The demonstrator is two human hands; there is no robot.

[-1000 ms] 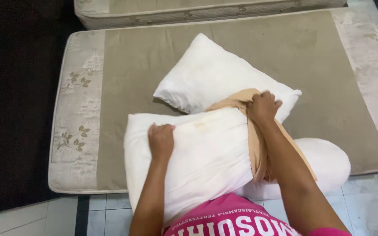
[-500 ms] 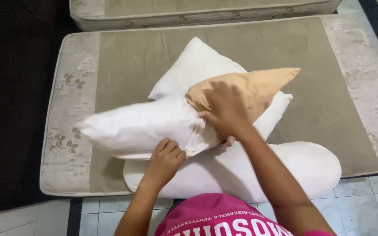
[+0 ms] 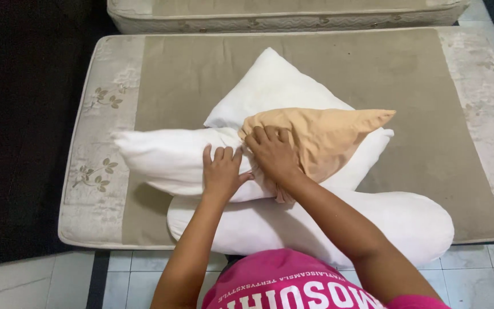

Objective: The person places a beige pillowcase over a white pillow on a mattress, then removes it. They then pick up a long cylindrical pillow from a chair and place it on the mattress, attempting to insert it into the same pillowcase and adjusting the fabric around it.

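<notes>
The left hand (image 3: 222, 171) lies flat, fingers spread, on the white pillow (image 3: 172, 160), pinning it so it does not slide; it presses rather than grips. The right hand (image 3: 273, 153) is closed on the open edge of the tan pillowcase (image 3: 321, 137), fingers curled into the bunched cloth where it meets the pillow's right end. The case covers only that right end, its far corner standing out in a slack point to the right; most of the pillow shows bare to the left. The pillow rests across a long white bolster (image 3: 327, 223) at the near edge, which props it up within reach. A second white pillow (image 3: 270, 86) lies behind, partly under the case. All sit on a beige mattress (image 3: 430, 86) with floral borders; another mattress (image 3: 287, 14) lies beyond, with tiled floor (image 3: 481, 274) near.
</notes>
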